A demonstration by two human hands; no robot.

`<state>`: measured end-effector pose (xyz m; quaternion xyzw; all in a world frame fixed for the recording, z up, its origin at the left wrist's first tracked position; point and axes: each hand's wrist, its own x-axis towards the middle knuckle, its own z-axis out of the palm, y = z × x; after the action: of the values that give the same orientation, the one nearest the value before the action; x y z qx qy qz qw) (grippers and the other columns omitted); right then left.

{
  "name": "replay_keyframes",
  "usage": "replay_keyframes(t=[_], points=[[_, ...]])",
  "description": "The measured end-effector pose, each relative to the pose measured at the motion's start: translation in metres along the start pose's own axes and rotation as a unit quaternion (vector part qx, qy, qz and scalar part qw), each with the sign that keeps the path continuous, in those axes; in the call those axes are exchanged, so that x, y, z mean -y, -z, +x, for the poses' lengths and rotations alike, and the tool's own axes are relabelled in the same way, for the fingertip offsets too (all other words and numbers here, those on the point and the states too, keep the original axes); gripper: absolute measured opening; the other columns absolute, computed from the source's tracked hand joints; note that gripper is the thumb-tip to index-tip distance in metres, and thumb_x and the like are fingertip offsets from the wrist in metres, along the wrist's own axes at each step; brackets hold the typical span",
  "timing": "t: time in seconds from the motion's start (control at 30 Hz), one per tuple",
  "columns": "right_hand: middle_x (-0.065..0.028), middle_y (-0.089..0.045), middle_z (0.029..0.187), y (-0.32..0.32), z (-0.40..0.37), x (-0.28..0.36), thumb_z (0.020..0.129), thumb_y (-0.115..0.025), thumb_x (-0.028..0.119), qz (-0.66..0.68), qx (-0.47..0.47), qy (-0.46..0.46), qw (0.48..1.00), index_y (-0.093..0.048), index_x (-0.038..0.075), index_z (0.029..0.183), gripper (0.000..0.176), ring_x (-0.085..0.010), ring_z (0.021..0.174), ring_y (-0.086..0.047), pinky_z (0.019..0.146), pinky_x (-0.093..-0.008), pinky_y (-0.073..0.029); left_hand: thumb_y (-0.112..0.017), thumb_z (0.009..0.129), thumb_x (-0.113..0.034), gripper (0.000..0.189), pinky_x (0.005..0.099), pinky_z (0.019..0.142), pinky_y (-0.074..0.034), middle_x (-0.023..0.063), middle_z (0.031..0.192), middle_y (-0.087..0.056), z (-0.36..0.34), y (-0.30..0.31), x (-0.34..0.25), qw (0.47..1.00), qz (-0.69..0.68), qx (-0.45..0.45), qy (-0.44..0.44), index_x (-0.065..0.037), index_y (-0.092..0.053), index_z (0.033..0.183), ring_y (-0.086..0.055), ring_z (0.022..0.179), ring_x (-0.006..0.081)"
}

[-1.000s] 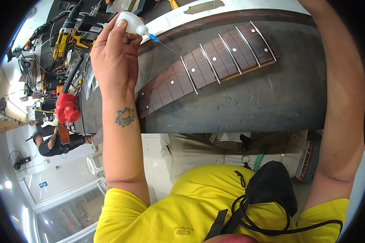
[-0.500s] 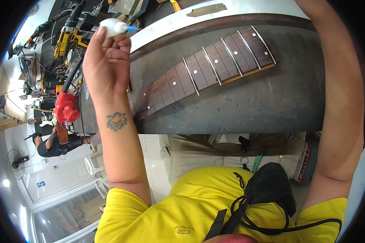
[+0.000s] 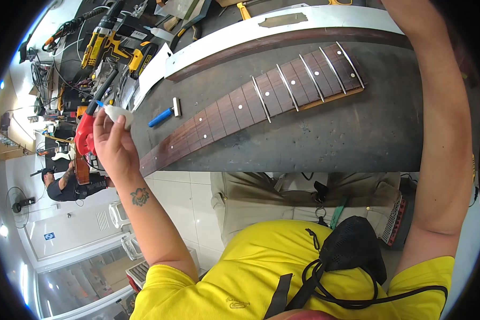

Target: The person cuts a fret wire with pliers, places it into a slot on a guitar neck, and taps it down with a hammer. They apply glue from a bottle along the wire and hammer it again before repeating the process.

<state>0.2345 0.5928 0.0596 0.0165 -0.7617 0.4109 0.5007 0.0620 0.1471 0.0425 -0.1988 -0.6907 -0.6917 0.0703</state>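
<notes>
My left hand [image 3: 114, 138] is closed around a small white squeeze bottle [image 3: 118, 116] with a blue nozzle, held left of the bench's near corner. The nozzle points up and to the left. In front of me lies a guitar neck [image 3: 224, 114] with a dark fretboard and white dot inlays. Several fret wires [image 3: 287, 88] cross its right part, their ends sticking out past the edges; slots on the left part hold no wire. My right forearm [image 3: 448, 133] reaches up along the right side, and its hand is cut off by the top edge.
A blue-handled tool [image 3: 162, 116] with a metal head lies behind the neck. A long white-faced strip [image 3: 224, 42] runs along the bench [image 3: 325, 141]. To the left are a yellow drill [image 3: 97, 42] and a red blower [image 3: 84, 133]. Another person [image 3: 64, 184] works farther off.
My left hand has moved left and toward me with the bottle, whose nozzle has swung from right to left. The blue-handled tool is now uncovered. The view has shifted slightly.
</notes>
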Motion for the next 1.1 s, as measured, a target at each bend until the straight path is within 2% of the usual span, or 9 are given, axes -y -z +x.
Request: replay_keyframes(t=[0.07, 0.27, 0.33, 0.47, 0.7, 0.77, 0.8, 0.87, 1.1], points=[[0.0008, -0.066, 0.068, 0.002, -0.001, 0.005, 0.095, -0.078, 0.028, -0.003, 0.004, -0.037, 0.999, -0.075, 0.001, 0.087, 0.028, -0.0052, 0.057, -0.054, 0.053, -0.0253, -0.043, -0.076, 0.093, -0.002, 0.031, 0.0298, 0.090, -0.052, 0.0103, 0.114, -0.070, 0.002, 0.023, 0.011, 0.986, 0.161, -0.034, -0.011, 0.002, -0.062, 0.120, -0.067, 0.102, 0.0160], [-0.0019, -0.067, 0.067, -0.004, -0.009, 0.022, 0.093, -0.079, 0.027, -0.183, -0.065, 0.089, 0.977, -0.075, -0.002, 0.088, 0.030, -0.0081, 0.059, -0.060, 0.054, -0.0269, -0.046, -0.080, 0.090, -0.004, 0.030, 0.0267, 0.078, -0.057, 0.0088, 0.101, -0.072, 0.011, 0.066, 0.029, 0.953, 0.294, -0.065, 0.027, 0.002, -0.066, 0.115, -0.069, 0.087, 0.0151], [-0.0035, -0.069, 0.070, 0.012, -0.004, 0.020, 0.093, -0.080, 0.027, 0.002, 0.042, -0.040, 0.998, -0.075, -0.004, 0.090, 0.031, -0.0092, 0.061, -0.062, 0.056, -0.0280, -0.048, -0.083, 0.087, -0.003, 0.029, 0.0256, 0.073, -0.055, 0.0082, 0.093, -0.072, 0.016, 0.072, 0.041, 0.944, 0.322, -0.048, 0.047, 0.003, -0.066, 0.109, -0.068, 0.081, 0.0134], [-0.0051, -0.071, 0.074, 0.004, -0.004, 0.008, 0.092, -0.080, 0.026, 0.076, 0.005, 0.014, 0.997, -0.075, -0.005, 0.092, 0.032, -0.0103, 0.064, -0.063, 0.059, -0.0289, -0.050, -0.084, 0.085, -0.003, 0.030, 0.0252, 0.072, -0.054, 0.0071, 0.088, -0.072, 0.015, 0.066, 0.046, 0.932, 0.349, -0.064, 0.075, 0.005, -0.066, 0.108, -0.068, 0.079, 0.0130], [-0.0093, -0.075, 0.082, -0.005, -0.016, 0.024, 0.089, -0.082, 0.031, -0.185, -0.055, 0.089, 0.977, -0.076, -0.004, 0.096, 0.036, -0.0146, 0.074, -0.067, 0.071, -0.0330, -0.053, -0.082, 0.085, -0.003, 0.042, 0.0265, 0.077, -0.052, 0.0116, 0.107, -0.070, 0.012, 0.071, 0.047, 0.931, 0.349, -0.085, 0.066, 0.006, -0.063, 0.121, -0.067, 0.089, 0.0144], [-0.0097, -0.075, 0.083, 0.002, -0.014, 0.025, 0.088, -0.082, 0.032, -0.198, -0.065, 0.101, 0.973, -0.076, -0.003, 0.097, 0.036, -0.0150, 0.075, -0.067, 0.073, -0.0335, -0.053, -0.079, 0.087, -0.005, 0.045, 0.0281, 0.083, -0.049, 0.0116, 0.117, -0.063, 0.003, 0.051, 0.021, 0.737, 0.636, -0.130, -0.189, 0.004, -0.061, 0.127, -0.061, 0.099, 0.0149], [-0.0093, -0.075, 0.083, 0.013, -0.011, 0.028, 0.088, -0.082, 0.032, -0.122, -0.022, 0.050, 0.991, -0.076, -0.003, 0.096, 0.036, -0.0149, 0.076, -0.067, 0.073, -0.0332, -0.053, -0.079, 0.087, -0.005, 0.045, 0.0281, 0.083, -0.049, 0.0116, 0.117, -0.063, -0.003, 0.036, 0.007, 0.738, 0.636, -0.128, -0.187, 0.004, -0.061, 0.127, -0.061, 0.099, 0.0149], [-0.0089, -0.075, 0.083, 0.015, -0.010, 0.029, 0.088, -0.082, 0.031, -0.040, 0.024, -0.001, 0.999, -0.076, -0.002, 0.096, 0.035, -0.0148, 0.076, -0.066, 0.073, -0.0329, -0.053, -0.076, 0.089, -0.005, 0.037, 0.0295, 0.084, -0.046, 0.0089, 0.118, -0.055, -0.019, 0.002, -0.018, 0.868, 0.443, -0.103, -0.201, 0.001, -0.060, 0.122, -0.053, 0.098, 0.0147], [-0.0065, -0.074, 0.082, 0.015, -0.005, 0.013, 0.090, -0.081, 0.031, -0.040, 0.027, -0.007, 0.999, -0.077, 0.000, 0.095, 0.032, -0.0141, 0.074, -0.066, 0.071, -0.0330, -0.052, -0.063, 0.093, 0.006, 0.023, 0.0271, 0.087, -0.045, 0.0068, 0.113, -0.053, -0.071, -0.098, -0.026, 0.878, 0.254, 0.030, -0.405, -0.002, -0.055, 0.113, -0.054, 0.095, 0.0136]])
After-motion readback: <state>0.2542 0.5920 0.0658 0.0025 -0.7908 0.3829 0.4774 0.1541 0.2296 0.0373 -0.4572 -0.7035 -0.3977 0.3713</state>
